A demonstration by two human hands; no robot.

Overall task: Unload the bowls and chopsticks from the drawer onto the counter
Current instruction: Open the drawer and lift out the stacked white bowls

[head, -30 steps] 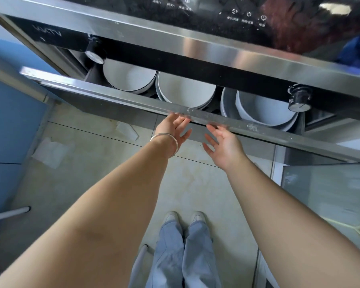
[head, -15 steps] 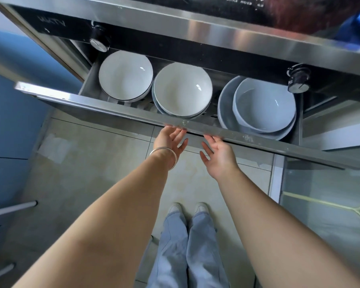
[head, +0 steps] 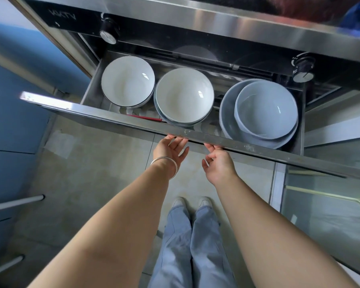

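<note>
The steel drawer [head: 247,147] stands pulled out under the stove. Inside, from left: a white bowl [head: 127,81] with a dark rim, a white bowl [head: 184,95] stacked on others, and a grey-blue bowl [head: 265,109] nested in a larger grey-blue bowl [head: 227,113]. Red chopsticks [head: 146,118] lie partly hidden behind the drawer front, between the two white bowls. My left hand [head: 170,148], wearing a silver bangle, and my right hand [head: 217,163] reach palm-up to the underside of the drawer front, fingertips touching it. Neither holds a bowl or chopsticks.
The stove's steel front edge [head: 216,19] overhangs the drawer, with two knobs [head: 108,35] [head: 302,74]. Blue cabinet doors [head: 6,113] stand to the left, a glass panel [head: 324,217] to the right. My feet [head: 192,202] are on the tiled floor below.
The drawer has slid out toward me, uncovering the bowls fully and the red chopsticks. Both hands stayed under the drawer front and came back with it.
</note>
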